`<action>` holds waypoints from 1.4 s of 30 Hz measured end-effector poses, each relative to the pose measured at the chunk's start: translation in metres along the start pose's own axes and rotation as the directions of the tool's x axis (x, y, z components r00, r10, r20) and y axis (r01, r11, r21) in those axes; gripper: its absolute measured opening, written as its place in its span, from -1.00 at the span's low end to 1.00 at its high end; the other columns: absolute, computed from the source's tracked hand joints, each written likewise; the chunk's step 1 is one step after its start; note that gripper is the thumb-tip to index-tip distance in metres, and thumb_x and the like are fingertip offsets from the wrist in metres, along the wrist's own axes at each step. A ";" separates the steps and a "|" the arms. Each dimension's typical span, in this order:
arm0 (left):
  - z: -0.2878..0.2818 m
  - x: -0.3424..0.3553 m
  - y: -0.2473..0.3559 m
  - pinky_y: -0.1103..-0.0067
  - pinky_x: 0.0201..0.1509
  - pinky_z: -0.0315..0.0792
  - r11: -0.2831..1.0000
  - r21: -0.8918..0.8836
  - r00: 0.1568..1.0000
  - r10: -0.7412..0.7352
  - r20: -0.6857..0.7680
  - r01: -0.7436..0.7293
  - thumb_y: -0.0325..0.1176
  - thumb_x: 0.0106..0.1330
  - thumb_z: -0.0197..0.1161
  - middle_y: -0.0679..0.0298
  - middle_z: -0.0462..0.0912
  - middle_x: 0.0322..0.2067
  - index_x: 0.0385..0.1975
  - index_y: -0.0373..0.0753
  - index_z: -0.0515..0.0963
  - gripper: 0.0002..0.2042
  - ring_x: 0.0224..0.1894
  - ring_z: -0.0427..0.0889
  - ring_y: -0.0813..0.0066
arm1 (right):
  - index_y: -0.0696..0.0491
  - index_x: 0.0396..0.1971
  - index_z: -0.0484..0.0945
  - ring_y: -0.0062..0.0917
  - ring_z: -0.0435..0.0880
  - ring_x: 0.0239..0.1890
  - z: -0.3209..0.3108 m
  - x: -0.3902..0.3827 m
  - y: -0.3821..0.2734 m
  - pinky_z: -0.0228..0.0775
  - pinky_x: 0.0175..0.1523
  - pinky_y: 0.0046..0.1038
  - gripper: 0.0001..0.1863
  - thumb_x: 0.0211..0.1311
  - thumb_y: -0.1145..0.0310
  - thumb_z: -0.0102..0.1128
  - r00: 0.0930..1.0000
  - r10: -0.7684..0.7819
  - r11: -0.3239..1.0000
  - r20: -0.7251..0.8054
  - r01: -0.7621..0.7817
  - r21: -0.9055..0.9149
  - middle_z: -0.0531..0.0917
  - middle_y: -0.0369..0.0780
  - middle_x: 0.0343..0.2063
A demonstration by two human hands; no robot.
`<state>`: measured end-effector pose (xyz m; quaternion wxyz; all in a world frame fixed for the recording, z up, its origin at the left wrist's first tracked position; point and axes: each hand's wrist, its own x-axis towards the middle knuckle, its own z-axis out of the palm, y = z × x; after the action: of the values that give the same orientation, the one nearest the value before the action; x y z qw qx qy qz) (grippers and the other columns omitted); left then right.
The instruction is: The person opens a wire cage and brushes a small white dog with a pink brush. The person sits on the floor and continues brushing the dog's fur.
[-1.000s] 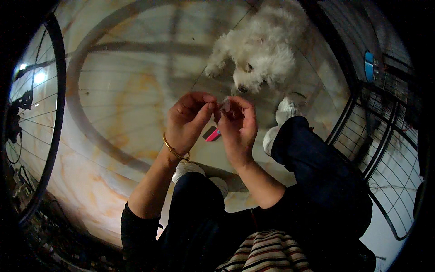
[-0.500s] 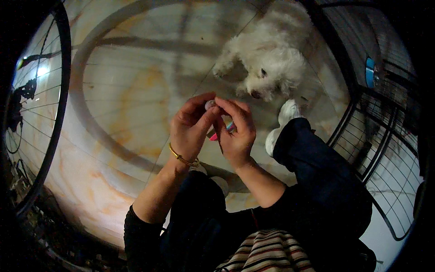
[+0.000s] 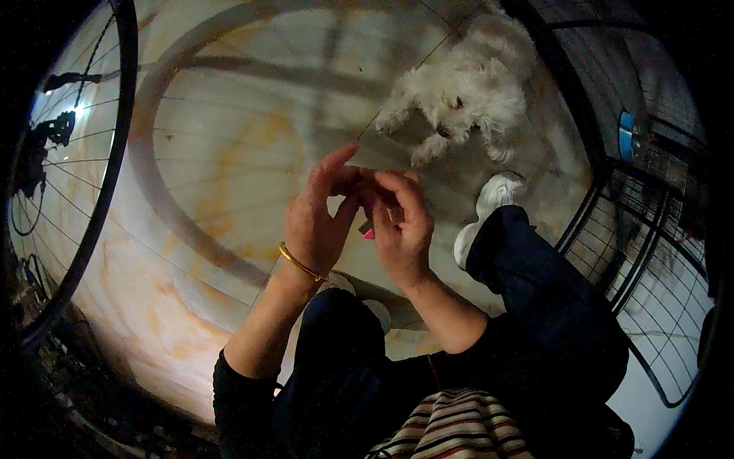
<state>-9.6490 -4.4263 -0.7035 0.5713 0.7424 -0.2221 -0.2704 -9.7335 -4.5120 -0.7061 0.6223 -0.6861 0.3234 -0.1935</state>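
My left hand (image 3: 312,218), with a gold bracelet (image 3: 300,262) at its wrist, meets my right hand (image 3: 401,229) fingertip to fingertip above the floor. The left index finger points up and away; its thumb and other fingers pinch together against the right fingertips. What lies in that pinch is hidden. Below the right thumb and fingers pokes a small pink and dark grey piece (image 3: 367,231), held in the curled right hand. Most of it is covered, so I cannot tell its kind.
A fluffy white dog (image 3: 474,99) lies on the marbled tile floor (image 3: 229,161) just beyond my hands. A spoked bicycle wheel (image 3: 126,92) stands at the left. Black wire cage panels (image 3: 650,252) rise at the right, near my white shoe (image 3: 497,195).
The small round pale piece between my fingertips is now out of sight. My left index finger has lifted away, and less of the pink piece shows. The dog's head has turned lower.
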 end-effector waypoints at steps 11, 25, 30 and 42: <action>0.007 0.007 0.005 0.58 -0.04 0.44 0.934 -0.351 0.996 0.046 -0.075 -0.070 -0.75 0.06 0.14 0.20 0.51 -0.21 0.00 -0.26 0.33 -0.53 -0.14 0.55 0.46 | 0.06 -0.34 0.50 -0.45 0.57 -0.26 -0.017 0.012 -0.003 0.39 -0.14 -0.49 -0.79 -0.01 0.63 0.21 0.944 -0.328 0.934 -0.021 0.321 -0.154 0.58 -0.22 -0.34; 0.043 0.035 0.010 0.62 -0.16 0.48 0.992 -0.056 0.982 0.118 0.149 -0.111 -0.64 0.09 0.22 0.23 0.57 -0.27 -0.30 -0.33 0.48 -0.82 -0.24 0.58 0.49 | 0.18 -0.28 0.50 -0.58 0.57 -0.28 -0.048 0.015 0.009 0.41 -0.14 -0.57 -0.85 0.11 0.56 0.15 0.970 -0.050 0.998 -0.239 0.055 0.015 0.59 -0.22 -0.33; 0.050 0.074 0.025 0.59 -0.05 0.40 0.951 0.175 0.959 0.226 0.170 -0.255 -0.58 0.10 0.21 0.24 0.55 -0.19 -0.22 -0.29 0.49 -0.77 -0.15 0.53 0.45 | 0.16 -0.31 0.55 -0.58 0.57 -0.30 -0.067 0.034 0.008 0.40 -0.14 -0.57 -0.87 0.09 0.55 0.19 0.899 0.001 0.999 -0.438 0.013 0.030 0.60 -0.23 -0.31; 0.100 0.184 0.000 0.48 0.13 0.27 0.961 -0.275 0.911 0.091 0.401 0.025 -0.28 0.33 0.03 0.33 0.36 0.09 0.07 -0.15 0.35 -0.68 0.10 0.35 0.47 | 0.09 -0.42 0.63 -0.43 0.47 -0.07 -0.121 0.099 0.025 0.22 0.09 -0.44 -0.80 -0.05 0.32 0.37 0.858 -0.120 0.988 -0.500 0.055 -0.144 0.50 -0.17 -0.15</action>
<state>-9.5755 -4.6164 -0.7505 0.6136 0.5789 -0.3100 -0.4384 -9.7490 -4.6684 -0.7259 0.4619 -0.6626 0.4554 -0.3743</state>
